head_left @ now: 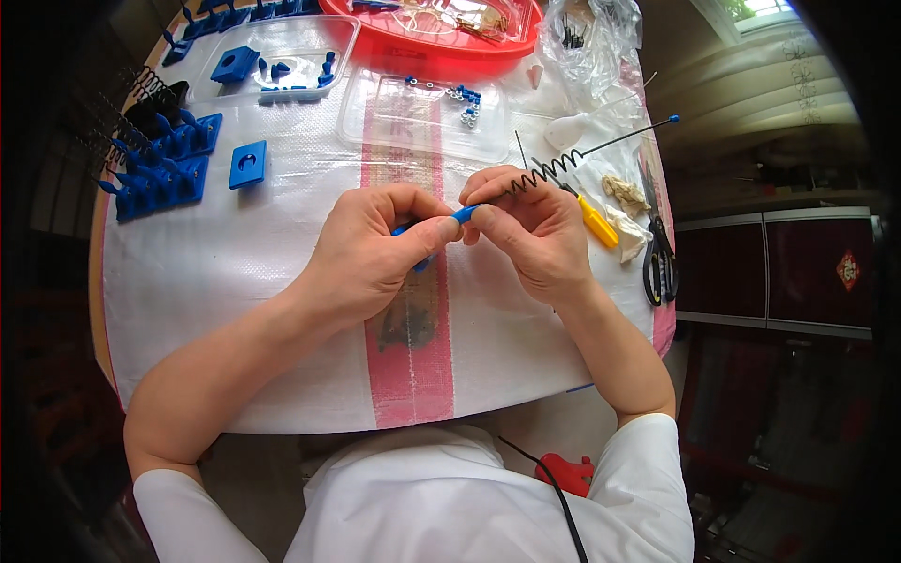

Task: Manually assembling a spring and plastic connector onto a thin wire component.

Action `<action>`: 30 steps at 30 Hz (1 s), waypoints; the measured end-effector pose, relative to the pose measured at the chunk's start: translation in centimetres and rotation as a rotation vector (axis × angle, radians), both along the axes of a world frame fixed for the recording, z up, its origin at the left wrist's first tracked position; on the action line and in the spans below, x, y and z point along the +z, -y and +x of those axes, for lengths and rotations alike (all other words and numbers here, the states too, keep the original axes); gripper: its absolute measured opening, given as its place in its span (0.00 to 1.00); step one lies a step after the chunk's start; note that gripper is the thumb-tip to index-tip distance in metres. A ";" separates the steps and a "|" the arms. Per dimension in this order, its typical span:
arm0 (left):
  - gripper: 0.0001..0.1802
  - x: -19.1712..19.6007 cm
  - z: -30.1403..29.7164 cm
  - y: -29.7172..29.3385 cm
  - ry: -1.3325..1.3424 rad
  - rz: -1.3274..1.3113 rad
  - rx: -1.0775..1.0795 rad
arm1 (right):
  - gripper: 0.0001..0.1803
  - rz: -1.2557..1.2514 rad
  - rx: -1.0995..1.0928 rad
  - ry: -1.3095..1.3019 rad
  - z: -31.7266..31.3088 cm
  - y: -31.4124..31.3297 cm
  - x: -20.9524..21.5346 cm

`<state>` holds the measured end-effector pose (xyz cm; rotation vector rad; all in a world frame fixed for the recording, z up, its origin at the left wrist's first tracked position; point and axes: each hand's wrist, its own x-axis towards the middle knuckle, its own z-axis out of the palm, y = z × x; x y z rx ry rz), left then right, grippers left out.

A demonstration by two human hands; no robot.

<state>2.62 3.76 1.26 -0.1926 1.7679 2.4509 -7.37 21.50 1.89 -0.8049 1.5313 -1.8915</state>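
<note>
My left hand (375, 249) grips a small blue plastic piece (462, 215) between thumb and fingers above the middle of the table. My right hand (527, 230) pinches the other side of that piece, where a black coiled spring on a thin rod (554, 166) comes out. The rod runs up and to the right and ends in a small blue tip (673, 119). Both hands meet over a white woven sheet (235, 272) with a pink stripe.
Blue plastic parts (155, 178) lie at the left, one square blue block (247, 163) alone. Clear trays (422, 113) with small pieces and a red tray (432, 28) stand at the back. A yellow-handled tool (597, 222), scissors (659, 263) and a plastic bag (591, 33) are at the right.
</note>
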 end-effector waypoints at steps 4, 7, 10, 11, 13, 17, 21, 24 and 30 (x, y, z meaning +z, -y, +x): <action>0.09 -0.3 0.0 -0.4 -0.034 0.010 0.064 | 0.06 -0.011 0.014 0.015 0.0 0.1 -0.1; 0.09 -0.4 0.0 -0.3 -0.028 0.006 0.062 | 0.07 -0.016 0.019 0.011 -0.2 0.0 -0.3; 0.09 -0.4 0.0 -0.3 -0.027 0.015 0.067 | 0.08 -0.019 0.014 0.016 -0.1 0.1 -0.4; 0.09 -0.4 0.0 -0.2 -0.022 0.024 0.063 | 0.08 -0.022 0.010 0.021 -0.1 0.1 -0.4; 0.09 -0.5 0.0 -0.2 -0.017 0.040 0.060 | 0.08 -0.031 0.010 0.020 -0.1 0.2 -0.5; 0.09 -0.4 -0.1 -0.3 -0.027 0.052 0.066 | 0.08 -0.051 0.021 0.022 -0.2 0.2 -0.7; 0.09 -0.5 0.0 -0.3 -0.038 0.038 0.069 | 0.07 -0.053 0.038 0.048 -0.1 0.3 -0.5; 0.09 -0.2 0.0 -0.3 -0.046 -0.011 0.070 | 0.08 -0.056 0.017 0.029 -0.1 0.2 -0.8; 0.05 2.0 0.4 -0.3 -0.108 -0.362 0.073 | 0.08 -0.111 -0.013 -0.003 0.0 0.0 -0.4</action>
